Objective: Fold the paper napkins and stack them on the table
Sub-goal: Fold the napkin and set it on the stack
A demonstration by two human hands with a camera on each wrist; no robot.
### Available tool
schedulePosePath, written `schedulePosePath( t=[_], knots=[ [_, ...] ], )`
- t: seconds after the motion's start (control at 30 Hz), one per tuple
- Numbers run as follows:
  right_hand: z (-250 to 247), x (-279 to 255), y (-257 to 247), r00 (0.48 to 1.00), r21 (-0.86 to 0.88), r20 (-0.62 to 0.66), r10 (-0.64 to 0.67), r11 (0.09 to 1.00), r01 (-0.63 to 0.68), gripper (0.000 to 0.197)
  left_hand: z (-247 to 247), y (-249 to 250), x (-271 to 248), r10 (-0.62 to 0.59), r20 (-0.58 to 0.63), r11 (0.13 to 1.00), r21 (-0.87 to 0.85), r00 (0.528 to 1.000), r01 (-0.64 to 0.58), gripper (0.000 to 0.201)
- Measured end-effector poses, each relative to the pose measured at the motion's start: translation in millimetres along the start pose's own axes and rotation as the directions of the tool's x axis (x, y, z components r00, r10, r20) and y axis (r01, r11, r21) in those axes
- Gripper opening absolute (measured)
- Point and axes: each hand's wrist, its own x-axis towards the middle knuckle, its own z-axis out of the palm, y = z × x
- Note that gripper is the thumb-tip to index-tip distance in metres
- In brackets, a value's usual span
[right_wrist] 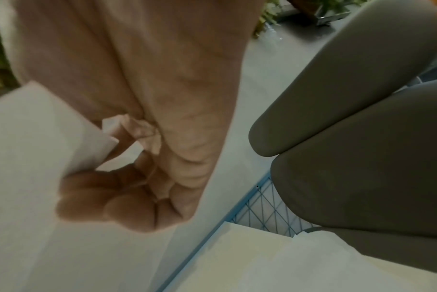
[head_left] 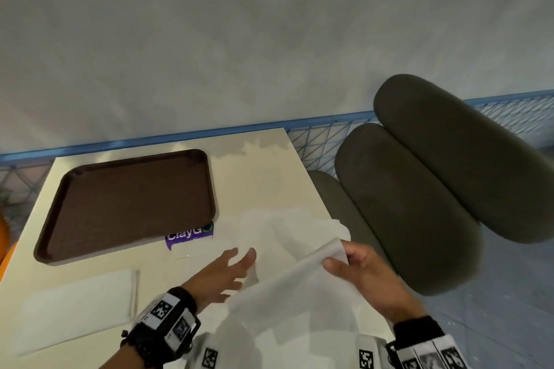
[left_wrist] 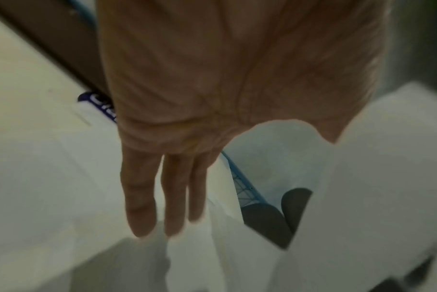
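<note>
Nearest the head camera, one paper napkin (head_left: pixel 299 287) hangs lifted off the surface (head_left: pixel 269 165), its long edge running from the person's lap up and right to the pinched corner. Beyond it more loose napkins (head_left: pixel 287 228) lie spread near the surface's right edge, and a folded napkin (head_left: pixel 81 305) lies flat at the near left, in front of the brown tray (head_left: pixel 129 204). By its far corner the right hand (head_left: pixel 362 275) pinches the lifted sheet, thumb on top, fingers curled beneath. Just left of the sheet, the left hand (head_left: pixel 221 275) hovers with fingers straight, holding nothing. Being nearer the free left edge, it seems best placed to take that side for the fold.
</note>
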Motion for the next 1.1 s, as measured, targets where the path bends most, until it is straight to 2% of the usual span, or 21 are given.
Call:
schedulePosePath(
  t=[0.1,0.17,0.2,0.27,0.4,0.47,0.57,0.67,0.73,0.83,0.93,1.0,1.1],
  knots=[
    [-1.5,-10.0,-5.5,0.994,0.179,-0.106,-0.020,0.983,0.039,0.024,4.8,8.0,-11.2,0.006,0.091,0.952,-0.306,0.996,0.022,0.096],
    [0.5,-12.3,-2.2,0.987,0.233,-0.158,-0.012,0.971,0.049,0.026,4.9,13.6,-14.1,0.139,0.095,0.898,-0.431,0.986,-0.085,0.091],
    [1.9,-13.0,0.8,0.984,0.247,-0.177,-0.010,0.968,0.054,0.027,4.9,18.0,-16.8,0.215,0.096,0.887,-0.435,0.972,-0.153,0.098],
    [4.9,-14.1,6.7,0.977,0.271,-0.214,-0.009,0.960,0.069,0.027,6.2,29.7,-28.5,0.345,0.114,0.898,-0.330,0.932,-0.293,0.104],
    [10.6,-19.8,4.4,0.962,0.278,-0.271,-0.024,0.955,0.102,0.018,11.1,49.1,-47.1,0.522,0.040,0.853,-0.004,0.852,-0.522,0.060],
    [11.8,-23.1,1.2,0.959,0.289,-0.281,-0.046,0.948,0.130,0.016,13.5,55.4,-53.3,0.568,0.020,0.812,0.148,0.823,-0.564,0.052],
    [13.4,-25.1,-0.8,0.961,0.331,-0.270,-0.066,0.931,0.157,0.028,20.6,57.5,-60.4,0.588,0.108,0.724,0.373,0.802,-0.581,0.052],
    [17.2,-25.9,-4.8,0.966,0.333,-0.244,-0.081,0.929,0.162,0.039,38.1,56.4,-61.3,0.593,0.196,0.622,0.504,0.781,-0.600,0.055],
    [18.1,-26.8,-9.3,0.971,0.307,-0.219,-0.097,0.937,0.163,0.035,47.3,52.9,-57.1,0.610,0.223,0.567,0.547,0.760,-0.616,0.055],
    [15.7,-30.6,-15.4,0.979,0.274,-0.169,-0.115,0.948,0.159,0.030,53.9,49.3,-53.3,0.612,0.230,0.578,0.523,0.757,-0.626,0.045],
    [12.0,-34.2,-18.1,0.980,0.264,-0.156,-0.124,0.951,0.162,0.031,54.7,47.5,-52.2,0.615,0.235,0.607,0.468,0.753,-0.642,0.019],
    [10.3,-35.1,-17.4,0.980,0.276,-0.155,-0.125,0.947,0.165,0.035,52.6,46.2,-52.1,0.618,0.228,0.616,0.454,0.752,-0.644,0.014],
    [6.9,-36.5,-17.3,0.983,0.235,-0.138,-0.120,0.960,0.150,0.036,48.3,46.9,-52.5,0.644,0.209,0.572,0.508,0.736,-0.644,0.011]
  ],
)
